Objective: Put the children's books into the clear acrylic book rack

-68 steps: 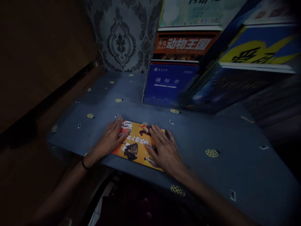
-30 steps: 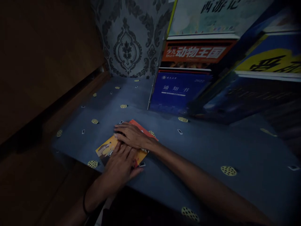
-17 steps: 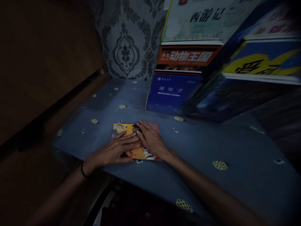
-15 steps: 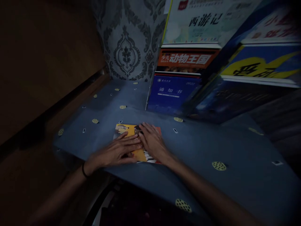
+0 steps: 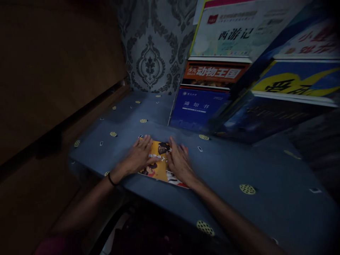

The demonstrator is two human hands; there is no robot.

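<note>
A small orange and red picture book lies flat near the front edge of the cloth-covered table. Its upward face shows figures and white lettering. My left hand rests on the book's left part, fingers stretched out toward the far edge, with a dark band on the wrist. On the right part lies my right hand, palm down, its fingers extended and covering some of the picture. Between the two hands the middle of the book is visible.
Beyond the book, a rack holds several upright books, among them a blue one and an orange-titled one. Patterned wallpaper rises behind. To the left stands a brown wooden panel. The room is dim.
My hands have moved apart; the left slid from the book's middle to its left side, fingers now pointing away. More of the picture shows. The camera view has shifted slightly.
</note>
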